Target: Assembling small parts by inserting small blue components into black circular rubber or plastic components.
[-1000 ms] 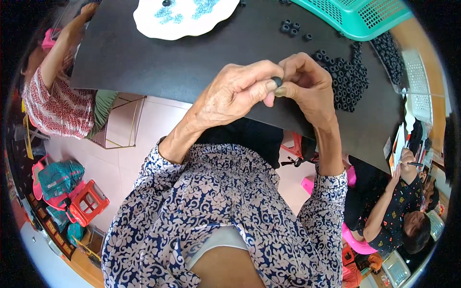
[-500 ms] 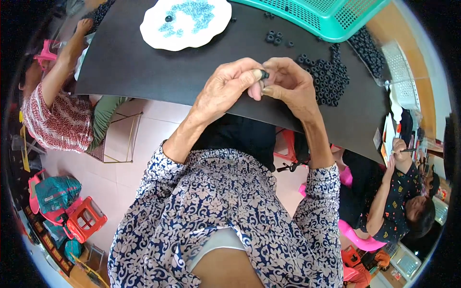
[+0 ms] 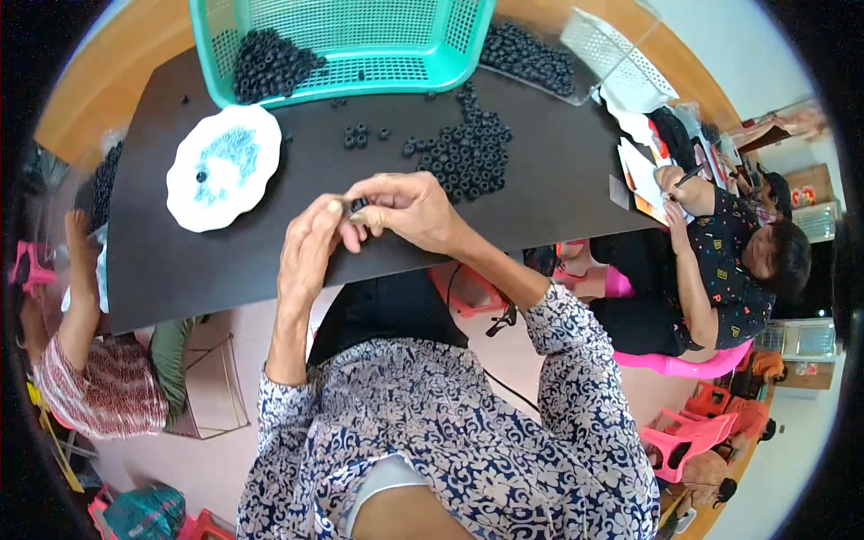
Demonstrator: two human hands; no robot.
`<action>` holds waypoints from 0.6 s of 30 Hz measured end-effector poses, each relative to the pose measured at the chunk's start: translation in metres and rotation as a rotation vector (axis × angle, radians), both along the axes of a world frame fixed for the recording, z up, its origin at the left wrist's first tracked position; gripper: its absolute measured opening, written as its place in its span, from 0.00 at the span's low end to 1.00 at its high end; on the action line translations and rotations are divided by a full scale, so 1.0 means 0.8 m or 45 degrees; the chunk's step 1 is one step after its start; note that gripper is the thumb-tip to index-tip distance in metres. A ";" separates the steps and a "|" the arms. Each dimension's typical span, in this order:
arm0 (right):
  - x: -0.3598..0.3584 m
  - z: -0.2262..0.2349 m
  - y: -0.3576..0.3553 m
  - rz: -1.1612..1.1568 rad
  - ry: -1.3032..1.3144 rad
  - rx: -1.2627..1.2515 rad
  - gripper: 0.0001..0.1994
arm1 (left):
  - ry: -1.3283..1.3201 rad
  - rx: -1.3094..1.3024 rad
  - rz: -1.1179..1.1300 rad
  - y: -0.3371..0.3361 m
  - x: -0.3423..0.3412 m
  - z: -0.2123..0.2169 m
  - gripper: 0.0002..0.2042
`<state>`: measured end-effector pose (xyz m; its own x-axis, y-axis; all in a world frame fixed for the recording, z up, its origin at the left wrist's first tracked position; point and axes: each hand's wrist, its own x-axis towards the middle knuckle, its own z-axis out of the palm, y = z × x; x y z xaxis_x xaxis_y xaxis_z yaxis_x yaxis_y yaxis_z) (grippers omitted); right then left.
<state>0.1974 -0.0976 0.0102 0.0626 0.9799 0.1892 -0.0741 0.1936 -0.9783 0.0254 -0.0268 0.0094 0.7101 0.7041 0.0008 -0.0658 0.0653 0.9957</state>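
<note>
Close to the table's near edge, my two hands meet around a small black ring-like part (image 3: 358, 205), mostly covered by fingers. My left hand (image 3: 304, 247) is closed, its thumb and fingertips pressed against the part. My right hand (image 3: 409, 211) pinches the same part from the other side, thumb below and forefinger above. To the left is a white scalloped plate (image 3: 184, 214) scattered with tiny blue pieces, and one black ring part (image 3: 202, 176) lies on it. A loose heap of black ring parts (image 3: 463, 160) spreads beyond my right hand.
At the far side stands a green mesh basket (image 3: 387, 88), a mound of black parts (image 3: 270, 65) inside it. A clear tray of black parts (image 3: 531, 61) sits at far right. One co-worker (image 3: 720, 261) writes at the right; another's arm (image 3: 83, 297) reaches in from the left.
My view has turned, bringing more of the basket into sight. My right thumb and forefinger, apart from the black part before, now close on it with my left hand.
</note>
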 end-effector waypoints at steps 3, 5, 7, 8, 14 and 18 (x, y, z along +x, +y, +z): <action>0.028 0.040 -0.010 -0.059 -0.302 -0.138 0.10 | -0.054 -0.014 0.080 -0.002 -0.001 -0.011 0.19; 0.072 0.071 -0.008 -0.142 -0.517 -0.201 0.10 | -0.129 -0.032 0.070 0.001 0.000 -0.010 0.17; 0.139 0.081 0.009 -0.269 -0.742 -0.244 0.11 | -0.176 0.006 0.033 0.000 -0.001 -0.007 0.15; 0.187 0.079 0.016 -0.370 -0.876 -0.205 0.12 | -0.211 -0.043 0.017 0.001 -0.002 -0.006 0.13; 0.370 0.076 0.037 -1.190 -0.769 -0.146 0.23 | -0.230 -0.092 -0.012 0.006 0.003 -0.012 0.13; 0.321 0.026 0.053 -1.048 -0.469 -0.077 0.18 | -0.132 -0.060 0.035 0.009 -0.001 -0.011 0.12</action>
<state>0.4540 -0.0553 0.0310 0.6941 0.6608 0.2856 0.3849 -0.0055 -0.9229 0.0244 -0.0193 0.0002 0.6884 0.7242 0.0402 -0.1710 0.1083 0.9793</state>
